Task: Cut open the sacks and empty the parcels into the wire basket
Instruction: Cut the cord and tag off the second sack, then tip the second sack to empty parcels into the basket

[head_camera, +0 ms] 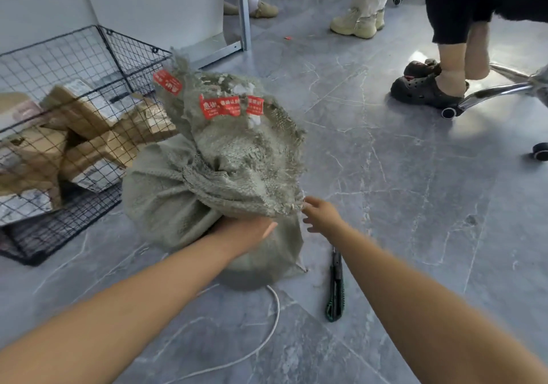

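Sack (184, 182) beside basket (59, 63) at 9 o'clock | my left hand (246, 229) flat against it, steadying | right hand (321, 213) spread, empty, at its frayed edge | knife (335, 288) parked at 5 o'clock.

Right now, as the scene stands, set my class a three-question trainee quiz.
1. True or false: the right hand holds the utility knife.
2. Where are the cardboard parcels? A) in the wire basket B) on a shelf C) in a drawer
3. Fill in: the left hand rests on the grey ____.
Key: 1 false, the knife lies on the floor; 2 A; 3 sack.
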A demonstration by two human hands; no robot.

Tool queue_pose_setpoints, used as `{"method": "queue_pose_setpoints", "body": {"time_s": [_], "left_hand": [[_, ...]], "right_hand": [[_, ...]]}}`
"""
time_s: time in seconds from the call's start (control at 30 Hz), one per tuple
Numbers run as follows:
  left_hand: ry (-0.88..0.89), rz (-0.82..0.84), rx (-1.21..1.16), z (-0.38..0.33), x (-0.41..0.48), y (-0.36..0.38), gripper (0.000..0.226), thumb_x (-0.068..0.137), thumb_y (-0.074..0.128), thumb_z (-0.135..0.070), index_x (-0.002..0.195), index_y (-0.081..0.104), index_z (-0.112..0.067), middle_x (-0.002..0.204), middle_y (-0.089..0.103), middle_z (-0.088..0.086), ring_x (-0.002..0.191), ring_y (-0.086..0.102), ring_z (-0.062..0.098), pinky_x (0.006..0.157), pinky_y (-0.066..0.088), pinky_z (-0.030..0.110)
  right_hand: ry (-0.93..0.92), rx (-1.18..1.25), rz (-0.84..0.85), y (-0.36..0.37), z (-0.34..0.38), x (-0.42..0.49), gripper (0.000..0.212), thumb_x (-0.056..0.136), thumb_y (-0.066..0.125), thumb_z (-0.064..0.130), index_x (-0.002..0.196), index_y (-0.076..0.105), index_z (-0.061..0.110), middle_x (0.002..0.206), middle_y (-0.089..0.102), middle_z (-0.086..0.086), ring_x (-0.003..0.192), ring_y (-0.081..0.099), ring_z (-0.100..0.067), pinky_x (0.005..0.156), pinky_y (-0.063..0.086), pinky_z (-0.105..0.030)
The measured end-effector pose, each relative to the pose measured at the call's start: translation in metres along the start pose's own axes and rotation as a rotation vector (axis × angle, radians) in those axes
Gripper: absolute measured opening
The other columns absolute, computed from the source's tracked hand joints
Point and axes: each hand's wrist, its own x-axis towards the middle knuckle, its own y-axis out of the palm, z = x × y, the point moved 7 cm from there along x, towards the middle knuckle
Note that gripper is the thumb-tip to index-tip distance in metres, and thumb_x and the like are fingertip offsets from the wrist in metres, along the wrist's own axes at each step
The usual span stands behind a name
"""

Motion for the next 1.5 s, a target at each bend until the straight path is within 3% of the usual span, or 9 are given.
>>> {"method": "queue_pose_setpoints", "body": {"time_s": [0.17,0.33,0.53,0.63,0.77,0.9,1.03,1.23,1.5], "left_hand": [[-0.147,-0.283,0.184,0.083,-0.056,-0.017,0.043,0.096,0.040,-0.032,0.073,0.073,-0.015,0.065,0.071,0.009,0.059,0.069,0.025,0.051,0.055,0.026],[-0.434,-0.487,-0.054,0.162,-0.119,-0.028,0.035,0.081,0.045,-0.036,0.109,0.047,-0.016,0.119,0.056,0.010,0.093,0.063,0.034,0.080,0.051,0.040],[-1.054,-0.593,-0.378,0.228,-0.204,-0.027,0.076,0.069,0.077,-0.022,0.131,0.039,0.001,0.139,0.028,0.020,0.133,0.024,0.032,0.113,0.020,0.039],[-1.261,-0.644,-0.587,0.251,-0.235,-0.011,0.056,0.077,0.070,-0.016,0.124,0.045,0.003,0.127,0.046,0.021,0.118,0.046,0.034,0.099,0.039,0.039],[-1.331,-0.790,-0.580,0.263,-0.272,-0.007,0.017,0.083,0.058,0.002,0.098,0.061,0.010,0.101,0.064,0.028,0.094,0.060,0.039,0.073,0.039,0.032],[-1.442,-0.872,-0.618,0.279,-0.296,-0.012,0.015,0.087,0.053,0.004,0.094,0.062,0.015,0.097,0.064,0.035,0.092,0.060,0.044,0.073,0.041,0.040],[-1.569,-0.679,-0.580,0.316,-0.331,-0.034,0.017,0.087,0.051,0.001,0.093,0.063,0.011,0.098,0.064,0.034,0.093,0.059,0.046,0.075,0.043,0.044],[-1.460,-0.570,-0.621,0.349,-0.347,-0.138,0.009,0.085,0.054,0.001,0.080,0.059,0.007,0.082,0.063,0.030,0.079,0.060,0.043,0.069,0.045,0.044],[-1.543,-0.431,-0.794,0.408,-0.380,-0.288,0.012,0.091,0.047,-0.007,0.080,0.050,-0.002,0.088,0.064,0.026,0.083,0.060,0.039,0.067,0.042,0.037]], "right_hand": [[-0.092,-0.080,0.160,0.068,0.045,0.008,0.050,0.093,0.053,0.034,0.137,0.040,0.017,0.108,0.062,-0.012,0.063,0.058,-0.017,0.045,0.045,-0.024],[-0.263,-0.340,0.182,0.114,0.081,0.009,0.037,0.091,0.054,0.036,0.115,0.056,0.008,0.080,0.065,-0.010,0.069,0.062,-0.021,0.057,0.048,-0.032],[-0.461,-0.239,-0.013,0.144,0.129,0.016,0.067,0.082,0.065,0.042,0.137,0.036,0.016,0.139,0.039,-0.006,0.123,0.045,-0.024,0.095,0.042,-0.038],[-0.508,-0.208,0.106,0.171,0.146,0.017,0.054,0.083,0.066,0.035,0.131,0.048,0.017,0.124,0.055,0.000,0.114,0.052,-0.018,0.093,0.044,-0.035],[-0.583,-0.396,0.090,0.207,0.154,0.001,0.013,0.088,0.061,0.023,0.085,0.063,0.011,0.076,0.061,-0.007,0.079,0.057,-0.025,0.057,0.037,-0.029],[-0.700,-0.282,0.013,0.222,0.182,-0.025,0.018,0.092,0.054,0.012,0.091,0.060,-0.005,0.110,0.055,-0.015,0.107,0.051,-0.029,0.074,0.032,-0.021],[-0.678,-0.203,0.077,0.221,0.247,-0.056,0.019,0.096,0.047,0.018,0.100,0.057,0.002,0.103,0.060,-0.004,0.097,0.056,-0.020,0.083,0.043,-0.037],[-0.649,-0.263,0.074,0.206,0.371,-0.110,0.022,0.098,0.043,0.018,0.078,0.047,0.010,0.065,0.044,0.002,0.061,0.041,-0.014,0.054,0.033,-0.023],[-0.623,-0.596,0.086,0.214,0.546,-0.181,0.035,0.099,0.038,0.022,0.065,0.033,0.027,0.061,0.042,0.007,0.067,0.045,-0.023,0.049,0.027,-0.031]]}}
